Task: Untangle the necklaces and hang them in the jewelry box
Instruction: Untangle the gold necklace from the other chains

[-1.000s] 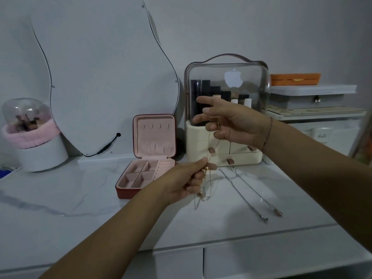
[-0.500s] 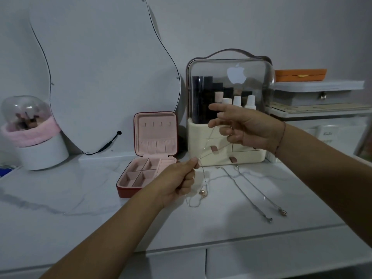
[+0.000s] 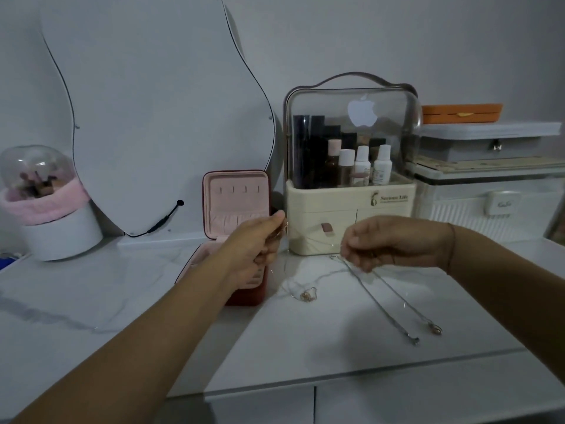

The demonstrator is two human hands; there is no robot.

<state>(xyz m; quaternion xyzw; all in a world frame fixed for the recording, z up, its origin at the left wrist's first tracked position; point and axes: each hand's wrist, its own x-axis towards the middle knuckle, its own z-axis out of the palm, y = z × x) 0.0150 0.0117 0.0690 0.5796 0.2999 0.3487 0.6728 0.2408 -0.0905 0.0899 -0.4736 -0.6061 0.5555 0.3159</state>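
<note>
Gold in colour and hair-fine, the thin chain necklace is strung between both hands above the white marble-veined tabletop. The left hand is raised in front of the dark red square jewelry box with pink lining, its grip closed to a pinch of thumb and forefinger on one stretch of the chain. The right hand hangs knuckles up, well apart from the left. Its grip is curled in with the fingertips gathered on the other stretch, though the chain there is too faint to trace fully. Between the two hands the necklace sags to the tabletop, where its small pendant lies in a loose loop just right of the box's base.

The jewelry box stands open, lid upright, showing a row of small hooks above a gathered pocket; the left forearm covers much of its tray. Two silver chain necklaces lie side by side on the tabletop, running from under the right hand toward the front right, their near ends apart from each other.

Behind the hands stands a cream cosmetic organiser with a clear domed lid, bottles upright inside. A wavy frameless mirror leans at the wall to the left, and beside it sits a white brush holder with a clear dome and a pink fluffy band
</note>
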